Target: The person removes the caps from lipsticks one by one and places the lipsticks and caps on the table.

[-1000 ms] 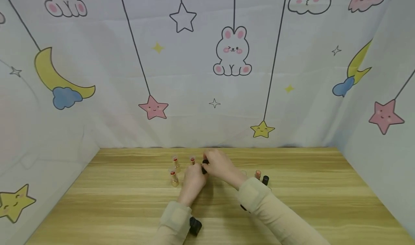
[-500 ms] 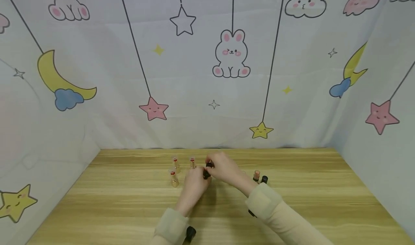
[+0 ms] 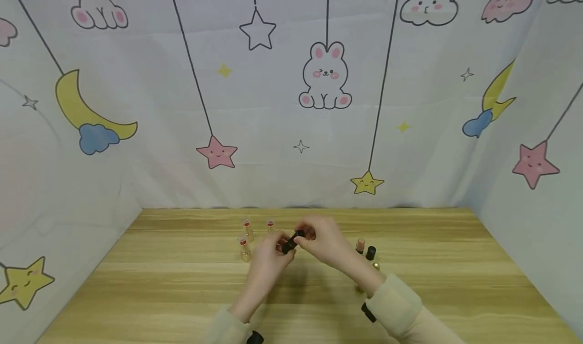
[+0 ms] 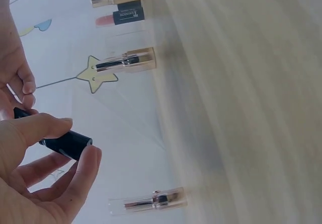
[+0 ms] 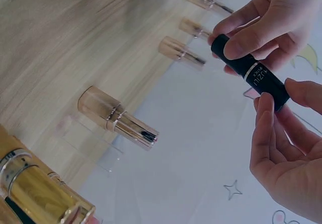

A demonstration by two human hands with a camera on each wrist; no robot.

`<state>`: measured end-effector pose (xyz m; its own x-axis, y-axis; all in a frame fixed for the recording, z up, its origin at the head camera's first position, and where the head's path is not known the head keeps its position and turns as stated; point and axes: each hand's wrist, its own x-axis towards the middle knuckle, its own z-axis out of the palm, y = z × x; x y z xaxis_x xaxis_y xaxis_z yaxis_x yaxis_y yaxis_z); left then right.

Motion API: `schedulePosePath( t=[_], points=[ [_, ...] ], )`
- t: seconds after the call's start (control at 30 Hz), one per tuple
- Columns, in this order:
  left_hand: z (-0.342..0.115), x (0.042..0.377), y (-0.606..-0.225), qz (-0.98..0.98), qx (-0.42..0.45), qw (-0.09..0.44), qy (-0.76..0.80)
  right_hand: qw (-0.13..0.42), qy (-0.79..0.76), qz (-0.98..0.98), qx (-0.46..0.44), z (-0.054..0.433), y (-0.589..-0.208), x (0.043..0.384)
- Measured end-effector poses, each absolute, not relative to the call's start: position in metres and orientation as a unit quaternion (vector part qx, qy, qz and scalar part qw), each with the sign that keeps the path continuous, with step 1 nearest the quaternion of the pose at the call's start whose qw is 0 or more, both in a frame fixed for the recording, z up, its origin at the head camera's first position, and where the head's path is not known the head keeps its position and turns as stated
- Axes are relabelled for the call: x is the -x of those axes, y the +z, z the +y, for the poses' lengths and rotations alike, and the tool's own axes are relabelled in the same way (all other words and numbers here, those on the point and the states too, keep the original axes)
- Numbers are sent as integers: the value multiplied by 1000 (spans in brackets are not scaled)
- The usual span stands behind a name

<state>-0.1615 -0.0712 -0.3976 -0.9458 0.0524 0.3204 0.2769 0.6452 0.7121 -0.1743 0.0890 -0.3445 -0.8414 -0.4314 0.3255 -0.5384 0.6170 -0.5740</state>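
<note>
A black lipstick tube (image 3: 293, 242) with a thin silver ring and pale lettering is held tilted above the table, its two parts joined. My left hand (image 3: 266, 263) grips its lower left end between thumb and fingers. At the upper right end, my right hand (image 3: 325, 245) pinches it with thumb and fingertips. In the right wrist view the lettered black tube (image 5: 246, 65) spans both hands, the left hand (image 5: 274, 27) above and the right hand (image 5: 297, 148) below. From the left wrist, the thumb partly covers the tube (image 4: 70, 143).
Gold-based red lipsticks under clear caps (image 3: 245, 250) stand left of the hands. To the right are a peach lipstick (image 3: 360, 245), a black cap (image 3: 371, 253) and a gold-topped item (image 3: 376, 266), partly behind the right arm. A patterned cloth (image 3: 273, 182) hangs behind the wooden table (image 3: 136, 283).
Both hands have drawn slightly back toward me, and the wrists have spread apart. The black tube has tilted and shows more clearly between the fingers. The standing lipsticks have stayed put.
</note>
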Motion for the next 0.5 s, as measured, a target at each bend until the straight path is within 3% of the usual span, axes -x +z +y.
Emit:
schedulePosePath(
  t=[0.5],
  points=[
    [-74, 132, -383, -886, 159, 195, -390, 20, 465, -861, -207, 122, -340, 146]
  ],
)
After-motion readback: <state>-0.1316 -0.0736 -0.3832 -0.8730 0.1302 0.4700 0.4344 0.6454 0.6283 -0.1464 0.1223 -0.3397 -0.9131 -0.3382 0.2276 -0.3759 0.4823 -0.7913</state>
